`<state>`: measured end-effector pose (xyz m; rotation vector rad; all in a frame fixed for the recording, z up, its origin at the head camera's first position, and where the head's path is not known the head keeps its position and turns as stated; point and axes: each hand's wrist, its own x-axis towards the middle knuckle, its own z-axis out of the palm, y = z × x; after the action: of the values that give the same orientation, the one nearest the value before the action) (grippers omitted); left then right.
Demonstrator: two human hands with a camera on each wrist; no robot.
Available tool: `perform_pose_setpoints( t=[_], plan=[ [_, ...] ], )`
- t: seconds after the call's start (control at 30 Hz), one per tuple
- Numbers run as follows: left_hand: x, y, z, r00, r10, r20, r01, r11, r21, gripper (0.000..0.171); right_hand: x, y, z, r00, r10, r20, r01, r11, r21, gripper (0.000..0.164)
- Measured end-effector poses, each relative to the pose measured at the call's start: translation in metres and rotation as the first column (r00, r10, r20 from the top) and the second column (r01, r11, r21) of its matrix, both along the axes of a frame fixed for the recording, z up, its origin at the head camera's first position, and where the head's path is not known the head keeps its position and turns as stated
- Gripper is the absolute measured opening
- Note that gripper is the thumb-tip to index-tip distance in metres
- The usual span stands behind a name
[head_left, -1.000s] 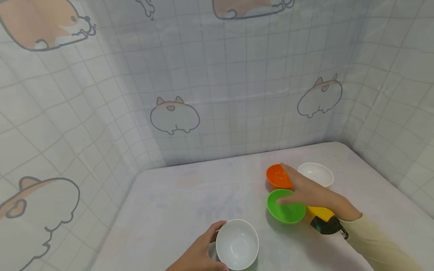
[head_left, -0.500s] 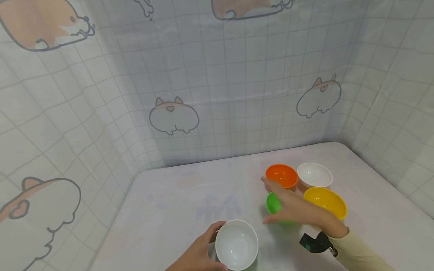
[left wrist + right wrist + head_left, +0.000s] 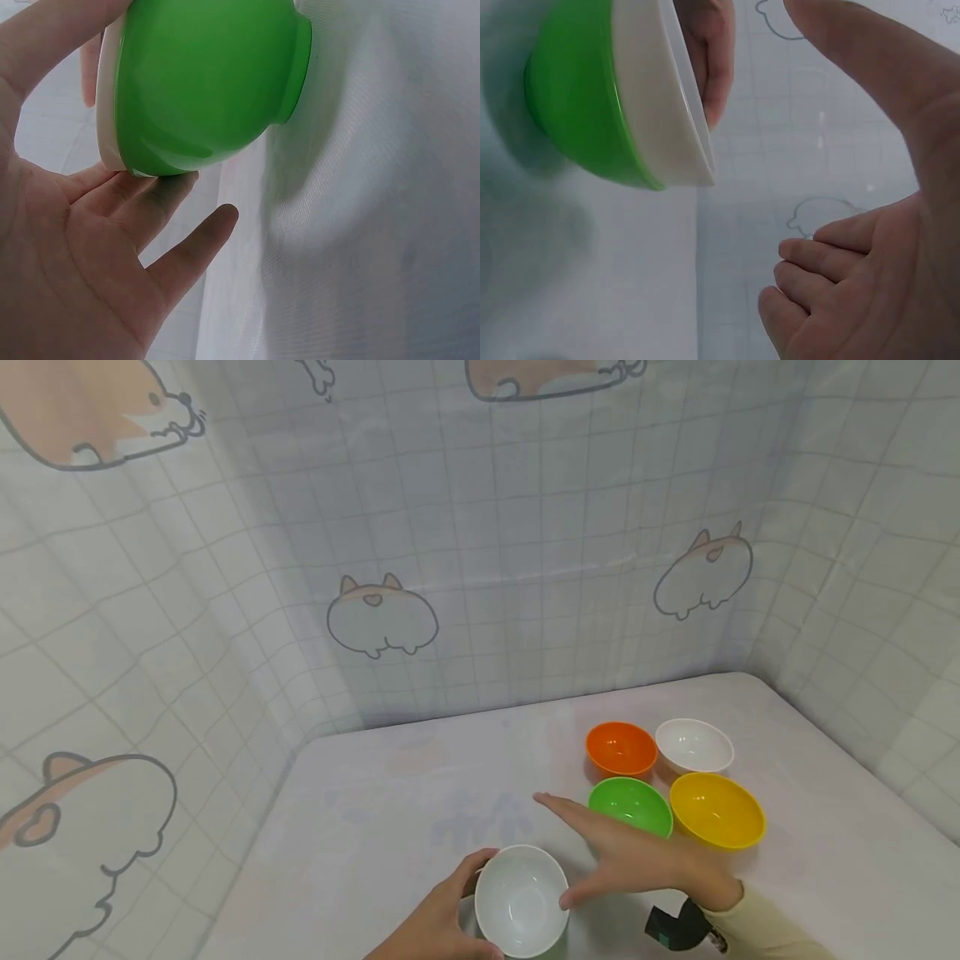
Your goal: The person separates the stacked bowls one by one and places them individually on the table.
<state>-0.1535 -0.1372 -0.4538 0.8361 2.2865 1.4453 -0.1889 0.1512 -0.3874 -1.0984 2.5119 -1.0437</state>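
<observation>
In the head view my left hand point(image 3: 442, 914) grips the near side of a white bowl point(image 3: 522, 902) with thumb and fingers at its rim. Both wrist views reveal a green bowl point(image 3: 577, 90) under it, the white one nested inside; their base is right at the tabletop. Fingers point(image 3: 172, 199) of that hand spread along the bowls' side in the left wrist view. My right hand point(image 3: 626, 856) is open just right of this stack, thumb tip overlapping the white rim in the head view, and nothing is in its palm.
On the table's right side stand an orange bowl point(image 3: 621, 749), another white bowl point(image 3: 694, 746), a yellow bowl point(image 3: 717, 811) and a second green bowl point(image 3: 632, 803), partly behind my right hand. A sheet printed with dogs point(image 3: 480, 668) surrounds the table point(image 3: 360, 860).
My right hand has moved left and toward me, from over the orange and green bowls to beside the stack. The yellow bowl has come into view. My left hand keeps its place.
</observation>
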Motion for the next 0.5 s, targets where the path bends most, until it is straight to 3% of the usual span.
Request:
perform_pose_setpoints(
  t=[0.2, 0.5],
  plan=[
    [-0.001, -0.001, -0.002, 0.999, -0.015, -0.029, 0.015, 1.000, 0.000, 0.093, 0.004, -0.004, -0.005, 0.997, 0.076, -0.014, -0.075, 0.997, 0.026, 0.107],
    [-0.001, -0.002, -0.004, 1.000, -0.002, 0.024, 0.002, 1.000, 0.004, 0.093, 0.007, -0.011, -0.016, 0.986, 0.166, 0.018, -0.166, 0.986, 0.032, 0.104]
  ],
)
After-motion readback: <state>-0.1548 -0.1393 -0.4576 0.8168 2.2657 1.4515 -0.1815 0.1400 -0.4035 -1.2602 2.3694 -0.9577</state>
